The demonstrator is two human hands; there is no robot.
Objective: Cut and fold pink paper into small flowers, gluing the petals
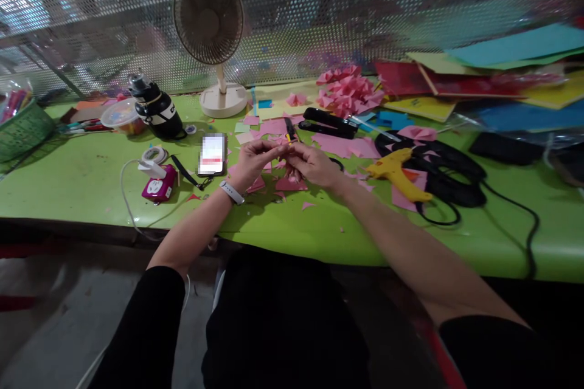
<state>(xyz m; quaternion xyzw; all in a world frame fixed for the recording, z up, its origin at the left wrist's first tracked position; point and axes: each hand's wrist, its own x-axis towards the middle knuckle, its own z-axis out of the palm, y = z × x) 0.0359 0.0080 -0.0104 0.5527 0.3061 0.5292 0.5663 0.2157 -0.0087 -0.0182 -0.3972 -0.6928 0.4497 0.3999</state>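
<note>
My left hand (258, 161) and my right hand (312, 164) meet fingertip to fingertip above the middle of the table. Both are closed in a pinch, and whatever lies between the fingers is too small or hidden to make out. Beneath and around them lie cut pink paper scraps (291, 184). Scissors (290, 127) with a yellow and black handle rest just beyond the fingertips. A black stapler (328, 123) lies behind my right hand, and a phone (212, 155) with a lit screen lies left of my left hand.
A yellow glue gun (401, 173) with a black cord lies at right, near stacked coloured paper (511, 79). Behind are a pile of pink paper flowers (349, 91) and a fan (221, 100). Leftward stand a black bottle (159, 112), a magenta plug adapter (159, 184) and a green basket (25, 130).
</note>
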